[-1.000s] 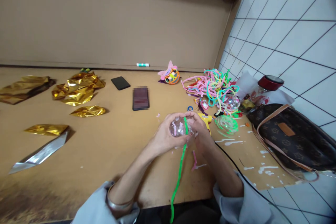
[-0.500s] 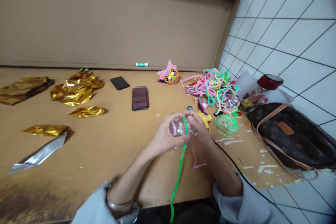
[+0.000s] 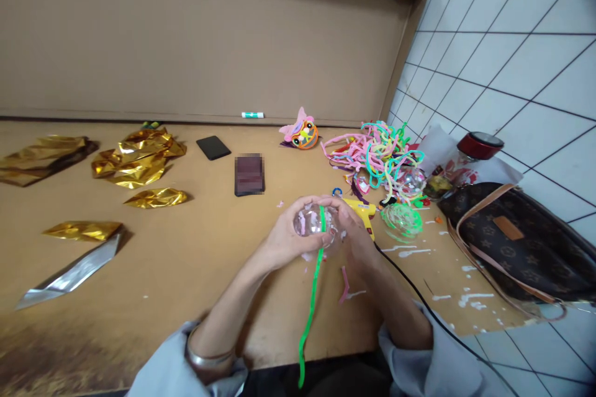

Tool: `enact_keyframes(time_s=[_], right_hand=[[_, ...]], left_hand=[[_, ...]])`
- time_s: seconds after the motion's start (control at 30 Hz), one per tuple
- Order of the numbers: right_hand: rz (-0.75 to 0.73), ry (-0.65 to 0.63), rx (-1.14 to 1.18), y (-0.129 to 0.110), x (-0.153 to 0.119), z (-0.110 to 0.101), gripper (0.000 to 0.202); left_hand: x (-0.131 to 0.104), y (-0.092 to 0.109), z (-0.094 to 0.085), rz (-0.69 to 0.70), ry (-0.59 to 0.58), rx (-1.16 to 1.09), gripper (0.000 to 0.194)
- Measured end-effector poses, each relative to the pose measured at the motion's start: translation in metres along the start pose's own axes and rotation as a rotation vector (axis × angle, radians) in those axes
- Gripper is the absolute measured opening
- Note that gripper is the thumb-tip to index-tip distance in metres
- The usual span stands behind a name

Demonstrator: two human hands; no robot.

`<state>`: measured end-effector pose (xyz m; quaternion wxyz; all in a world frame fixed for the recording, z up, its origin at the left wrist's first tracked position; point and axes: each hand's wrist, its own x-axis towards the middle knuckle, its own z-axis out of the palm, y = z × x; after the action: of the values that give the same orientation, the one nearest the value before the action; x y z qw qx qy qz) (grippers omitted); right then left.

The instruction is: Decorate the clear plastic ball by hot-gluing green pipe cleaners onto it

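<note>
Clear ball (image 3: 311,223): one, transparent, with pale bits showing inside; held up just above the desk (image 3: 195,260), near the middle of its front half, between both hands.
Green pipe cleaner (image 3: 311,298): one; its upper end lies over the front of the clear ball, the rest hangs down toward the person's lap. Long axis runs nearly straight from the ball toward the desk's near edge, with a slight lean to the person's left at the bottom.
Left hand (image 3: 284,239): one; fingers curled round the left side of the clear ball, grasping it.
Right hand (image 3: 354,237): one; fingers wrapped round the right side of the same ball, thumb close to the green pipe cleaner; grasping.
Bracelet (image 3: 205,356): one, silver, on the left wrist.
Glue gun (image 3: 362,211): one, yellow, lying on the desk just behind the right hand; a black cord (image 3: 419,298) runs from it past the right forearm.
Green wrapped ball (image 3: 401,221): one, just to the right of the glue gun.
Pipe cleaner heap (image 3: 372,152): one tangle, pink, yellow, teal and green; strands too many to count.
Owl figure (image 3: 303,131): one, pink and orange, at the back of the desk.
Phones: two, a black one (image 3: 213,147) and a darker one (image 3: 249,174), flat on the desk.
Gold foil pieces (image 3: 139,158): about five, crumpled, at the left.
Silver foil strip (image 3: 69,273): one, near left.
Brown handbag (image 3: 512,242): one, at the right.
Red-lidded jar (image 3: 479,146): one, behind the brown handbag.
</note>
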<state>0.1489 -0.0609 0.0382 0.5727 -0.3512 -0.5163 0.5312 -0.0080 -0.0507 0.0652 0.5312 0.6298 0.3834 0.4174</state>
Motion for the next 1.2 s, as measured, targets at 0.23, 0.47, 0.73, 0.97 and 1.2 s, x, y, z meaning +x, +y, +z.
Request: enact_keyframes(time_s=[0.23, 0.47, 0.73, 0.97, 1.2], right_hand=[[0.055, -0.236, -0.097, -0.012, 0.0, -0.009, 0.061], [0.036, -0.389, -0.209, -0.02, 0.003, -0.019, 0.081], [-0.044, -0.427, -0.363, -0.021, 0.005, -0.023, 0.102], [-0.03, -0.412, -0.253, -0.019, 0.006, -0.016, 0.098], [-0.018, -0.391, -0.279, -0.019, 0.006, -0.017, 0.097]], left_hand=[[0.001, -0.005, -0.005, 0.014, -0.039, -0.034, 0.055], [0.003, -0.008, -0.009, -0.012, -0.022, -0.094, 0.058], [0.004, -0.015, -0.012, -0.059, -0.025, -0.186, 0.067], [0.003, -0.015, -0.011, -0.059, -0.031, -0.224, 0.07], [0.003, -0.015, -0.011, -0.062, -0.051, -0.248, 0.067]])
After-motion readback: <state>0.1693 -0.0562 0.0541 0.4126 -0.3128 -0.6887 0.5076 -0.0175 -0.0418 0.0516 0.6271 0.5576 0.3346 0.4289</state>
